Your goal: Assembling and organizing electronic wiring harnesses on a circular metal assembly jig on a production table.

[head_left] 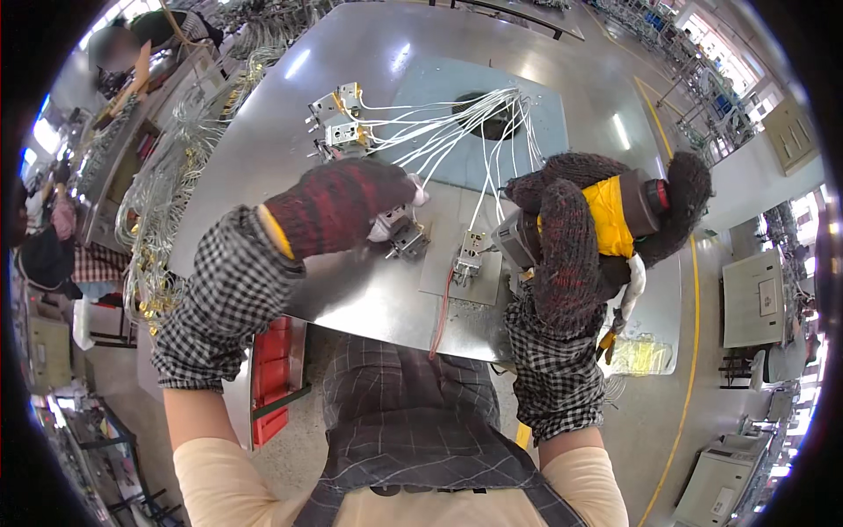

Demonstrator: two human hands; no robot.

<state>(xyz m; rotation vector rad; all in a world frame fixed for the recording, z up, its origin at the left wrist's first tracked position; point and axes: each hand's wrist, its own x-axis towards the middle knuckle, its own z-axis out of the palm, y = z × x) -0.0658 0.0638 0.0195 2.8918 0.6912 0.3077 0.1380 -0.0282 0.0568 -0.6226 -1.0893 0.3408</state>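
My left hand, in a dark red and black knitted glove with white-covered fingertips, has its thumb and finger around a small metal-cased unit. A second metal-cased unit lies to the right on a flat plate, a white lead on its far side and a red wire running to the near edge. My gloved right hand is wrapped round a power screwdriver with yellow tape on its body. Its grey head points left at that second unit, close to it.
Several more metal units sit at the far left of the metal table. Their white leads gather at a dark round opening. A yellow-handled hand tool lies by my right sleeve. Another person works at far left.
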